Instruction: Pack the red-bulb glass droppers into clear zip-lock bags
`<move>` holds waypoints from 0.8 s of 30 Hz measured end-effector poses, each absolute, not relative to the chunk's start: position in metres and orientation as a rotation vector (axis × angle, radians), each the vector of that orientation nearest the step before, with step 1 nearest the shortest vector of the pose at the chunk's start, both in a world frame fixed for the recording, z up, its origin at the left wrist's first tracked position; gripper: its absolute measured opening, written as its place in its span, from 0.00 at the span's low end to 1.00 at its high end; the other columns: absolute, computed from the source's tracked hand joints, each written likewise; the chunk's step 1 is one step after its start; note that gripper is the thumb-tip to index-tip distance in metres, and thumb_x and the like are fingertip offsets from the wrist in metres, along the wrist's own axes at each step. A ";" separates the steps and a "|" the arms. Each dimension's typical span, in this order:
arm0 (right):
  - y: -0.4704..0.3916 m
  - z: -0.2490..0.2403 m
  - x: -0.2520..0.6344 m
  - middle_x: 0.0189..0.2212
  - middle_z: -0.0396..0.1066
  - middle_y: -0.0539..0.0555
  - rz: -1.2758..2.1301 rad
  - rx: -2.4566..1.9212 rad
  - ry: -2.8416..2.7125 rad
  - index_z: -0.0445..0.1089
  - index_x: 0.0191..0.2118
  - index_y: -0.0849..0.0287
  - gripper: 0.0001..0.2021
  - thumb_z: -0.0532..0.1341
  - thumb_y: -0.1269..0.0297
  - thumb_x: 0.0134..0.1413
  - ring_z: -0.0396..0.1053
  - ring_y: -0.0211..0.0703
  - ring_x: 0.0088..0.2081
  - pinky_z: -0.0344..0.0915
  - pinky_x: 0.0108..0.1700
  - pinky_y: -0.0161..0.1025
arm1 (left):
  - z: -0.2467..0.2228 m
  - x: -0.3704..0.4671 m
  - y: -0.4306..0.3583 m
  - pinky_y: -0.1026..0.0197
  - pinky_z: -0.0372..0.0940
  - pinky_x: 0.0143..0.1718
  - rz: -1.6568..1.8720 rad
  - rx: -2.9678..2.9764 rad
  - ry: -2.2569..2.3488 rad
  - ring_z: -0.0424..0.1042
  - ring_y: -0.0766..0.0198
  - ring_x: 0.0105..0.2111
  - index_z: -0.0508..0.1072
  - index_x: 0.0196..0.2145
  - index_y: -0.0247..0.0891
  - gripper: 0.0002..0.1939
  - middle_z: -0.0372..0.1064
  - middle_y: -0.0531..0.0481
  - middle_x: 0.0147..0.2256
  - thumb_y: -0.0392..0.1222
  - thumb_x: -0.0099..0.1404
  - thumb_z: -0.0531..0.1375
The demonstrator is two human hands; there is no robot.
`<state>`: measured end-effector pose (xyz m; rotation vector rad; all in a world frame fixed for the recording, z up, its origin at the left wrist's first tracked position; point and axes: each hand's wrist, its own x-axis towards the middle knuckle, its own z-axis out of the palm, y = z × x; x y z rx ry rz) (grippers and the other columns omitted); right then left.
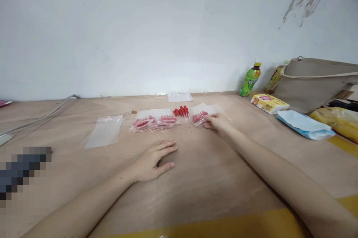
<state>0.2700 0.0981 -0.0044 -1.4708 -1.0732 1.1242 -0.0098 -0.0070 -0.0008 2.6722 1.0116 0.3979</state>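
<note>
My left hand [155, 160] lies flat on the brown table covering with its fingers spread and nothing in it. Farther right, my right hand [216, 123] has its fingers closed at the edge of a clear bag [200, 116] with red-topped pieces inside. Just left of that bag is a bunch of loose red-topped sticks [181, 113]. Two piles of filled clear bags, a left one [142, 121] and a right one [165, 119], lie beyond my left hand. A flat clear bag [104, 131] rests at the left.
White bags [180, 97] lie near the wall. At the right are a green bottle [251, 80], a yellow tissue pack [269, 103], a blue and white pack [304, 124] and a grey bag [313, 81]. A grey cable [53, 111] crosses the left side.
</note>
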 end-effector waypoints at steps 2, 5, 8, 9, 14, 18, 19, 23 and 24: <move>0.095 -0.008 0.273 0.15 0.67 0.53 1.105 -1.532 -1.113 0.64 0.19 0.62 0.09 0.63 0.66 0.43 0.66 0.35 0.18 0.66 0.20 0.32 | -0.002 -0.010 -0.008 0.49 0.50 0.57 0.391 2.671 1.013 0.51 0.56 0.58 0.57 0.57 0.45 0.24 0.51 0.49 0.59 0.50 0.65 0.52; 0.090 -0.007 0.282 0.11 0.63 0.51 1.063 -1.628 -1.205 0.64 0.16 0.61 0.14 0.65 0.58 0.39 0.60 0.34 0.13 0.57 0.14 0.32 | -0.003 -0.008 -0.010 0.51 0.52 0.56 0.420 2.685 0.999 0.53 0.56 0.57 0.58 0.56 0.45 0.23 0.52 0.49 0.58 0.49 0.65 0.52; 0.085 -0.004 0.293 0.08 0.56 0.48 0.654 -1.719 -1.380 0.59 0.12 0.59 0.21 0.61 0.50 0.41 0.55 0.33 0.13 0.49 0.15 0.32 | -0.003 -0.009 -0.009 0.53 0.57 0.52 0.740 2.724 1.111 0.60 0.57 0.52 0.65 0.49 0.42 0.16 0.61 0.47 0.51 0.46 0.64 0.53; 0.083 -0.004 0.296 0.08 0.54 0.47 0.448 -1.734 -1.414 0.56 0.11 0.58 0.22 0.58 0.49 0.44 0.53 0.33 0.13 0.47 0.16 0.33 | -0.001 -0.011 -0.006 0.53 0.58 0.50 0.910 2.720 1.209 0.62 0.57 0.49 0.67 0.44 0.40 0.12 0.64 0.47 0.47 0.44 0.64 0.53; 0.076 -0.009 0.297 0.11 0.54 0.48 -0.079 -1.659 -1.482 0.54 0.12 0.58 0.23 0.51 0.51 0.52 0.52 0.33 0.16 0.46 0.21 0.33 | 0.013 -0.047 0.021 0.46 0.58 0.45 1.224 2.476 2.064 0.63 0.49 0.44 0.66 0.36 0.35 0.11 0.65 0.42 0.36 0.46 0.63 0.51; 0.069 -0.017 0.284 0.14 0.61 0.50 -0.197 -1.482 -1.714 0.57 0.14 0.58 0.22 0.50 0.53 0.53 0.55 0.34 0.19 0.49 0.24 0.33 | 0.013 -0.104 0.045 0.36 0.53 0.44 1.015 2.295 2.396 0.57 0.35 0.50 0.63 0.46 0.27 0.21 0.61 0.34 0.45 0.48 0.64 0.47; 0.068 -0.019 0.280 0.14 0.62 0.50 -0.214 -1.435 -1.781 0.57 0.14 0.58 0.21 0.50 0.54 0.53 0.56 0.34 0.20 0.49 0.25 0.33 | 0.010 -0.117 0.050 0.32 0.49 0.45 1.015 2.271 2.363 0.53 0.31 0.52 0.62 0.47 0.26 0.24 0.59 0.32 0.47 0.51 0.64 0.46; 0.062 -0.023 0.268 0.15 0.63 0.50 -0.197 -1.283 -2.035 0.58 0.13 0.58 0.21 0.50 0.56 0.54 0.57 0.35 0.20 0.50 0.27 0.34 | -0.004 -0.151 0.068 0.29 0.42 0.46 0.977 2.348 2.061 0.44 0.27 0.55 0.66 0.42 0.28 0.35 0.62 0.35 0.49 0.65 0.60 0.42; 0.061 -0.024 0.267 0.15 0.63 0.50 -0.177 -1.261 -2.081 0.58 0.13 0.58 0.21 0.50 0.57 0.54 0.57 0.35 0.20 0.49 0.27 0.35 | -0.006 -0.154 0.070 0.31 0.44 0.46 0.941 2.411 1.934 0.46 0.28 0.55 0.67 0.41 0.28 0.36 0.64 0.37 0.47 0.66 0.60 0.40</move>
